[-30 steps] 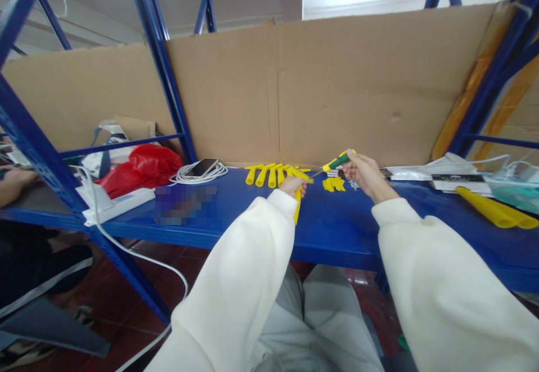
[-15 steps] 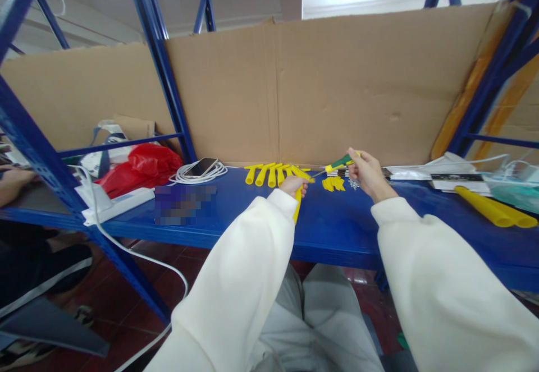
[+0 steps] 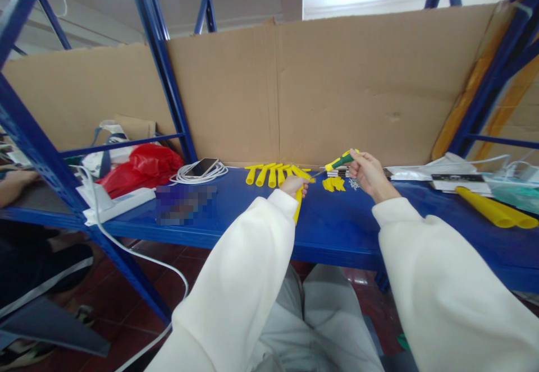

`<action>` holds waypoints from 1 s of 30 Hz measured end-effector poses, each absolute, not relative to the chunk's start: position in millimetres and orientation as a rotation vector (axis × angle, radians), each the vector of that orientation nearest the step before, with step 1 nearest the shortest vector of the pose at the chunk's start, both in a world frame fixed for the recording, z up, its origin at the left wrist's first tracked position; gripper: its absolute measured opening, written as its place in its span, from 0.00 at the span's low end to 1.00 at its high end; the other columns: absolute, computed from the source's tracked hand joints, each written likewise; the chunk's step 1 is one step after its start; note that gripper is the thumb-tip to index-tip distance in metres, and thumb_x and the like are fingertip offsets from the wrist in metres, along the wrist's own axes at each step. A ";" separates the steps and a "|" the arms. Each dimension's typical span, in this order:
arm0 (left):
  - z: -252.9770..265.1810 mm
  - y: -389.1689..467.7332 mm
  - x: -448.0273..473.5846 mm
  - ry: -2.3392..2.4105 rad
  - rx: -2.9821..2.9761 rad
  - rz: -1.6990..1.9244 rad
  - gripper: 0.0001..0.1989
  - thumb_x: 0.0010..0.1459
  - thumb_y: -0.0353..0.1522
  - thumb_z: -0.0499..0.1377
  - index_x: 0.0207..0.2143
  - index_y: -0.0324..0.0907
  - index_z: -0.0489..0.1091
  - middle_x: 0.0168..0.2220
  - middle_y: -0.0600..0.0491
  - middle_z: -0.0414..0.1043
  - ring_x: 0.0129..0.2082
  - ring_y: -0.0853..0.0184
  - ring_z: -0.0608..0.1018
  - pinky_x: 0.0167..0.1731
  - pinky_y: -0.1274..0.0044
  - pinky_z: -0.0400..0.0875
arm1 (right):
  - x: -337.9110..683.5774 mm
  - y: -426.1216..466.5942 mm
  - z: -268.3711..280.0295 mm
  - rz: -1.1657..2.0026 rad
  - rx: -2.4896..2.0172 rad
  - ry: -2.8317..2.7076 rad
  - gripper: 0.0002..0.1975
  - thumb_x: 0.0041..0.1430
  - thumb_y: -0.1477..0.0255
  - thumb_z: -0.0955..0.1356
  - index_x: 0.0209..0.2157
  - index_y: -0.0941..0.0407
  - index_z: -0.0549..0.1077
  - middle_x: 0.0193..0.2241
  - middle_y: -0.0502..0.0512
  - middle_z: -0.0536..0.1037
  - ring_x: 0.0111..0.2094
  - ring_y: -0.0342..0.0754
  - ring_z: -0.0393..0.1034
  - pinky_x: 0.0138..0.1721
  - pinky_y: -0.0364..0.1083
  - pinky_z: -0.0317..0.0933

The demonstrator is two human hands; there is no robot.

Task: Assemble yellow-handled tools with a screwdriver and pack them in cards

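Observation:
My right hand [image 3: 367, 171] is closed round the handle of a green and yellow screwdriver [image 3: 342, 161], its shaft slanting down to the left. The shaft reaches my left hand [image 3: 295, 186], which grips a yellow tapered tube [image 3: 298, 206] whose wide end points down toward me. My fingers hide where the tip meets the tube. Behind my left hand lies a row of several yellow tubes [image 3: 272, 175]. Small flat yellow pieces [image 3: 333, 184] and tiny silvery screws [image 3: 353, 183] lie between my hands on the blue shelf [image 3: 337, 220].
To the left are a phone [image 3: 202, 167] on a coiled white cable [image 3: 185, 175], a white power strip [image 3: 122, 205] and a red bag [image 3: 143, 164]. At right lie larger yellow tubes [image 3: 490, 209]. A cardboard panel [image 3: 337, 91] stands behind. Another person's hand [image 3: 19, 184] is at far left.
The screwdriver handle has turned slightly in my right hand, with the fingers shifting a little. My left hand and the tube stay in place.

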State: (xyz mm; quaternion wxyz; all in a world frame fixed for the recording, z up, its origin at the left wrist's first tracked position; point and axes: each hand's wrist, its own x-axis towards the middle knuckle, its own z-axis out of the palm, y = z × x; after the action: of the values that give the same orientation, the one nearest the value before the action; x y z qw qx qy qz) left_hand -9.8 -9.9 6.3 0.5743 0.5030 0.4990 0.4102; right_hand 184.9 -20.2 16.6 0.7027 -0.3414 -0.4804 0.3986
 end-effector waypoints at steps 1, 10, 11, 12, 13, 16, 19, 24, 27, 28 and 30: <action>5.8 -9.7 -9.7 1.163 1.183 0.963 0.09 0.60 0.21 0.55 0.29 0.40 0.62 0.15 0.62 0.57 0.12 0.77 0.59 0.14 0.83 0.52 | 185.2 -19.6 16.4 0.889 -0.770 -1.066 0.26 0.39 0.58 0.79 0.23 0.53 0.60 0.11 0.39 0.59 0.13 0.36 0.51 0.12 0.36 0.47; 3.8 -7.7 -8.9 1.202 1.183 0.957 0.06 0.57 0.23 0.60 0.29 0.38 0.65 0.15 0.61 0.58 0.12 0.78 0.59 0.15 0.84 0.53 | 185.7 -25.5 17.3 0.955 -0.751 -1.127 0.29 0.36 0.55 0.80 0.24 0.53 0.60 0.09 0.36 0.50 0.11 0.33 0.43 0.11 0.36 0.42; 4.3 -8.2 -8.9 1.204 1.179 0.958 0.06 0.57 0.23 0.59 0.30 0.39 0.65 0.15 0.61 0.58 0.12 0.78 0.59 0.15 0.84 0.54 | 185.7 -26.6 17.7 0.967 -0.748 -1.139 0.27 0.37 0.55 0.79 0.24 0.53 0.61 0.10 0.36 0.50 0.11 0.33 0.43 0.11 0.36 0.42; 4.8 -8.8 -9.1 1.205 1.177 0.958 0.06 0.57 0.22 0.59 0.30 0.39 0.65 0.15 0.62 0.57 0.12 0.78 0.59 0.15 0.84 0.54 | 185.7 -27.5 18.1 0.979 -0.742 -1.152 0.26 0.38 0.55 0.79 0.26 0.54 0.63 0.10 0.36 0.51 0.11 0.34 0.44 0.11 0.36 0.43; 5.2 -9.3 -9.2 1.204 1.176 0.961 0.06 0.58 0.22 0.58 0.30 0.39 0.65 0.15 0.61 0.57 0.12 0.78 0.60 0.15 0.84 0.54 | 185.5 -28.3 18.6 0.991 -0.733 -1.163 0.25 0.39 0.55 0.79 0.27 0.54 0.65 0.10 0.37 0.52 0.12 0.34 0.45 0.12 0.36 0.44; 5.7 -10.0 -9.7 1.204 1.175 0.975 0.07 0.57 0.22 0.60 0.29 0.39 0.64 0.15 0.61 0.57 0.12 0.78 0.59 0.15 0.84 0.53 | 184.9 -29.0 19.4 1.006 -0.701 -1.205 0.22 0.43 0.57 0.78 0.28 0.54 0.66 0.13 0.40 0.59 0.14 0.35 0.53 0.14 0.36 0.49; 5.4 -9.3 -10.0 1.211 1.178 0.979 0.06 0.56 0.23 0.61 0.30 0.39 0.65 0.16 0.61 0.58 0.13 0.78 0.59 0.15 0.83 0.53 | 184.8 -26.4 18.1 0.982 -0.705 -1.238 0.22 0.46 0.58 0.77 0.27 0.54 0.64 0.14 0.42 0.62 0.15 0.36 0.56 0.15 0.36 0.52; 4.8 -8.4 -9.8 1.198 1.192 0.969 0.04 0.57 0.22 0.59 0.34 0.38 0.67 0.15 0.62 0.57 0.13 0.77 0.59 0.16 0.83 0.54 | 187.0 -17.9 13.4 0.835 -0.783 -1.143 0.25 0.40 0.56 0.79 0.24 0.54 0.63 0.12 0.41 0.61 0.13 0.36 0.53 0.13 0.37 0.49; 4.3 -8.4 -9.5 1.184 1.193 0.982 0.05 0.57 0.23 0.60 0.33 0.38 0.67 0.15 0.62 0.57 0.13 0.77 0.59 0.15 0.83 0.54 | 188.2 -15.1 12.6 0.785 -0.823 -1.089 0.27 0.37 0.55 0.79 0.23 0.54 0.61 0.13 0.41 0.62 0.13 0.36 0.55 0.12 0.37 0.48; 4.2 -8.5 -9.5 1.181 1.192 0.982 0.05 0.57 0.23 0.60 0.33 0.38 0.66 0.15 0.62 0.57 0.12 0.77 0.59 0.15 0.84 0.53 | 188.3 -14.9 12.7 0.785 -0.829 -1.083 0.27 0.37 0.55 0.79 0.23 0.54 0.61 0.13 0.41 0.62 0.13 0.36 0.55 0.12 0.37 0.47; 4.1 -8.4 -9.4 1.184 1.191 0.982 0.05 0.57 0.23 0.60 0.32 0.38 0.66 0.15 0.62 0.57 0.12 0.78 0.59 0.15 0.84 0.53 | 188.0 -15.3 13.1 0.797 -0.835 -1.080 0.27 0.36 0.55 0.79 0.23 0.54 0.61 0.13 0.40 0.61 0.12 0.35 0.53 0.12 0.37 0.47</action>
State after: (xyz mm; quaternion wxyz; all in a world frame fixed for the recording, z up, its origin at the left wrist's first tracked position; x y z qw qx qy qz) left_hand -9.4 -8.4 4.1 0.5631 0.5060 0.5028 0.4172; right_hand 188.0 -15.3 13.1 0.7035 -0.3755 -0.4855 0.3583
